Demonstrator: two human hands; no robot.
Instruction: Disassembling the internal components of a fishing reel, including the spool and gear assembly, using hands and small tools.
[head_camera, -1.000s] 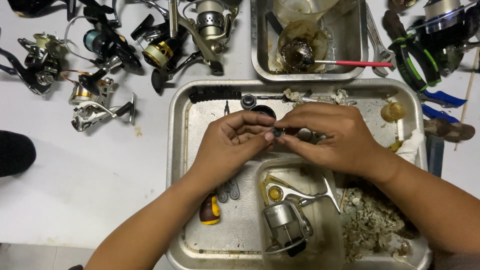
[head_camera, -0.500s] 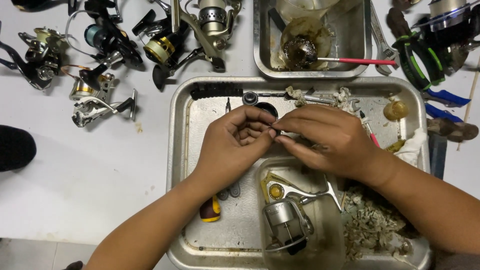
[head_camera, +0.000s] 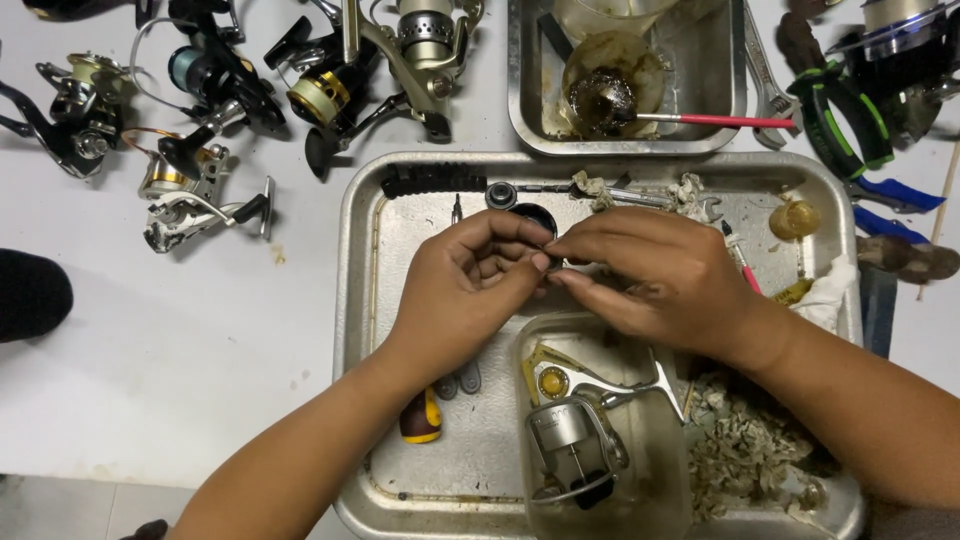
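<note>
Over a large metal tray (head_camera: 360, 300), my left hand (head_camera: 470, 285) and my right hand (head_camera: 650, 275) meet fingertip to fingertip. Both pinch a small dark reel part (head_camera: 552, 262) that is mostly hidden by the fingers. Just below the hands, a silver fishing reel body (head_camera: 570, 440) lies in a clear plastic container (head_camera: 610, 500) inside the tray. A yellow-handled screwdriver (head_camera: 420, 418) pokes out from under my left forearm.
Crumpled dirty tissue (head_camera: 750, 450) fills the tray's right side. A smaller metal tray (head_camera: 720, 90) at the back holds a greasy cup and a red-handled brush (head_camera: 715, 121). Several spinning reels (head_camera: 330, 80) lie on the white table at upper left. A green-rimmed spool (head_camera: 850, 120) sits at upper right.
Both hands have stayed together over the tray, with small finger shifts on the part between them. The view has shifted slightly.
</note>
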